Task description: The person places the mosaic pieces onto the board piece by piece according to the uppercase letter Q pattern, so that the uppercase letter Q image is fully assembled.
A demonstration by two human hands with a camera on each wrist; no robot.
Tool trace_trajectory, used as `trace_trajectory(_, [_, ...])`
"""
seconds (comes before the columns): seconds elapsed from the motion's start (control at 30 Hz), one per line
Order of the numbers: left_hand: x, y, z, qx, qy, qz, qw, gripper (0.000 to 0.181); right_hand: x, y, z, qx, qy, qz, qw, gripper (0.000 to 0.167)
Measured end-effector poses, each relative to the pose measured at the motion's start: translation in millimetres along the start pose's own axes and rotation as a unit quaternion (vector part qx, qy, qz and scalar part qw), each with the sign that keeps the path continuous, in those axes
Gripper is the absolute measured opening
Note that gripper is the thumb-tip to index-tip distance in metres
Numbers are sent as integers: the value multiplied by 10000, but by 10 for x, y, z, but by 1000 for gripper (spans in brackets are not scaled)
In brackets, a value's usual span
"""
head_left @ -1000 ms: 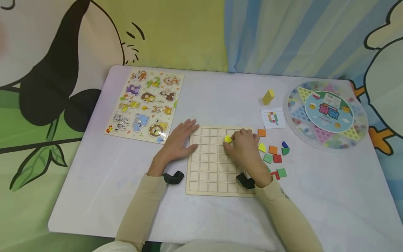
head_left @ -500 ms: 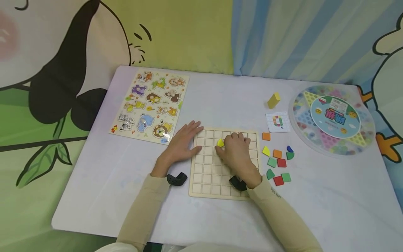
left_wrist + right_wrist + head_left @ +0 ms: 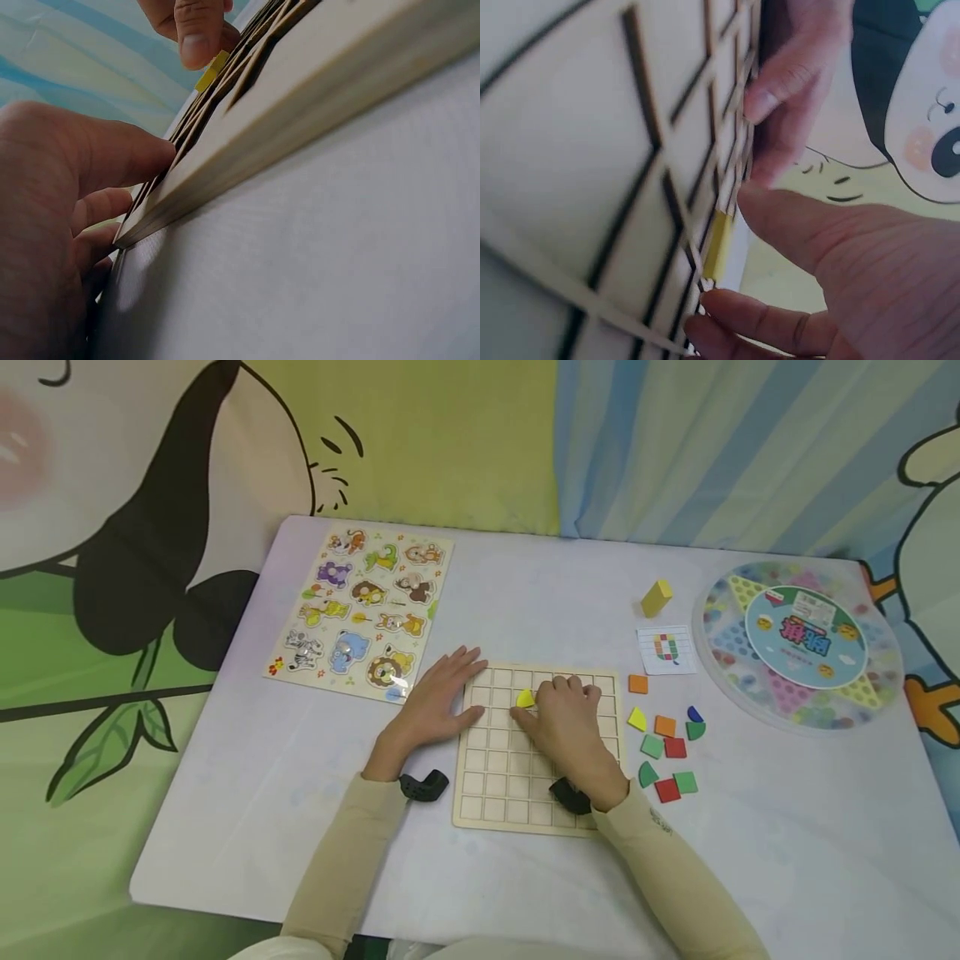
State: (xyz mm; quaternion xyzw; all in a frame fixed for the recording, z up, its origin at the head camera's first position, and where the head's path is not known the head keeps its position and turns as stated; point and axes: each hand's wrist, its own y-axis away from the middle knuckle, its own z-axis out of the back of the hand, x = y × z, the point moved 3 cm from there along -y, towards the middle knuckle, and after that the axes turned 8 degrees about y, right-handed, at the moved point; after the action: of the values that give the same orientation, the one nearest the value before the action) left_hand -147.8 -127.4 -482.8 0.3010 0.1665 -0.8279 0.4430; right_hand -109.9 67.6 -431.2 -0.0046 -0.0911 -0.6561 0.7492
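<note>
A wooden grid board (image 3: 497,762) lies on the table. My left hand (image 3: 429,708) is spread at its upper left side, fingers straight; in the left wrist view the thumb (image 3: 124,154) touches the board's edge. A yellow piece (image 3: 524,698) with a curved edge sits on the upper part of the grid. My right hand (image 3: 572,727) is over the board, fingers curled, its thumb and forefinger around this piece. The right wrist view shows the yellow piece (image 3: 718,247) standing out from the grid between thumb and forefinger.
Right of the board lie loose pieces, among them an orange square (image 3: 637,683) and a red square (image 3: 675,747). Behind them are a pattern card (image 3: 667,650), a yellow block (image 3: 656,598) and a round box (image 3: 806,639). An animal puzzle (image 3: 360,610) lies at back left.
My right hand has moved left across the board with the yellow piece, then stayed nearly still. The left hand keeps its place at the board's edge. The head view has shifted slightly.
</note>
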Motion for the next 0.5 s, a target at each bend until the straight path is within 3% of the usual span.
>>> trace_trajectory(0.13, [0,2,7,-6,-5,-16,10000,70,-76,-19,65,181,-430,236,9986,42])
trace_trajectory(0.33, [-5,7,12,4,26,-5,10000,70,-173,-81,131,505,-662,1118,9902,44])
trace_trajectory(0.5, [-2,4,-1,5,-17,-25,10000,70,-215,-117,148,753,-769,1367,9848,45])
